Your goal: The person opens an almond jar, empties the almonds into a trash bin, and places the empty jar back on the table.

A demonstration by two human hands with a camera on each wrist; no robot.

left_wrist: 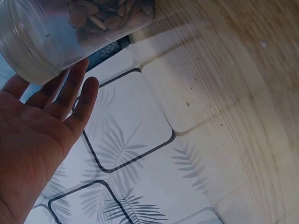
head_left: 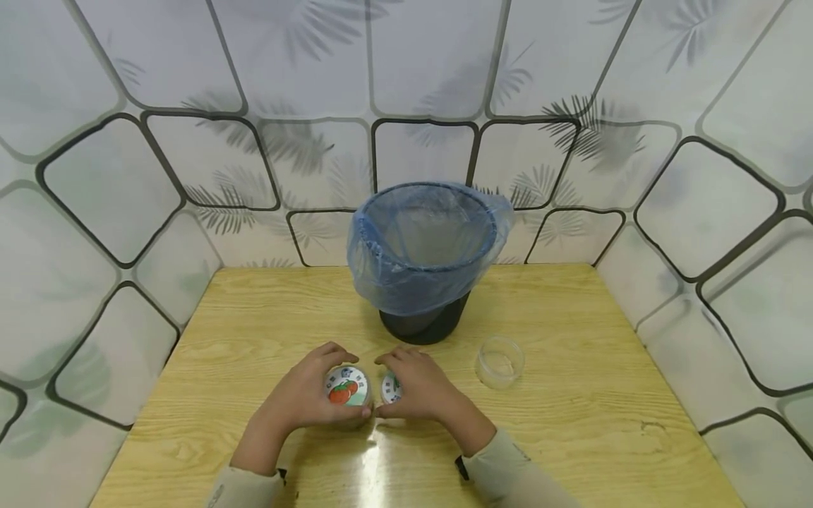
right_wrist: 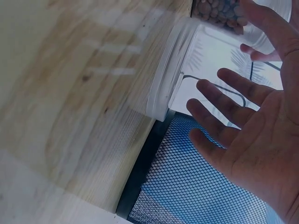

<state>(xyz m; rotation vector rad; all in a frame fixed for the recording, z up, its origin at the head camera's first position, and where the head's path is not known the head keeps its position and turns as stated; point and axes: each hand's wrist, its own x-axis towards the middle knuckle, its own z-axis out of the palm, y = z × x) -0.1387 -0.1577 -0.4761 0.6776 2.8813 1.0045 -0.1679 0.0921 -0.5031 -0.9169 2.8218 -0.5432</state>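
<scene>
My left hand (head_left: 305, 395) holds a clear jar (head_left: 347, 388) at its top, thumb in front and fingers behind. The jar bears a tomato sticker and contains brown nut-like pieces (left_wrist: 105, 16). In the left wrist view, fingers (left_wrist: 77, 88) lie against its rim end. A short clear round container (right_wrist: 170, 70) with a green-and-white sticker stands close to the jar's right. Around this container my right hand (head_left: 416, 388) is spread, thumb nearer me and fingers beyond. In the right wrist view its fingers (right_wrist: 219, 107) reach out loosely, apart from one another.
Behind the hands stands a dark mesh bin (head_left: 422, 324) lined with a blue plastic bag (head_left: 406, 289). An uncovered clear container (head_left: 500, 361) rests to the right of the right hand. Patterned walls (head_left: 425, 77) enclose the wooden table (head_left: 571, 416) at the back and sides.
</scene>
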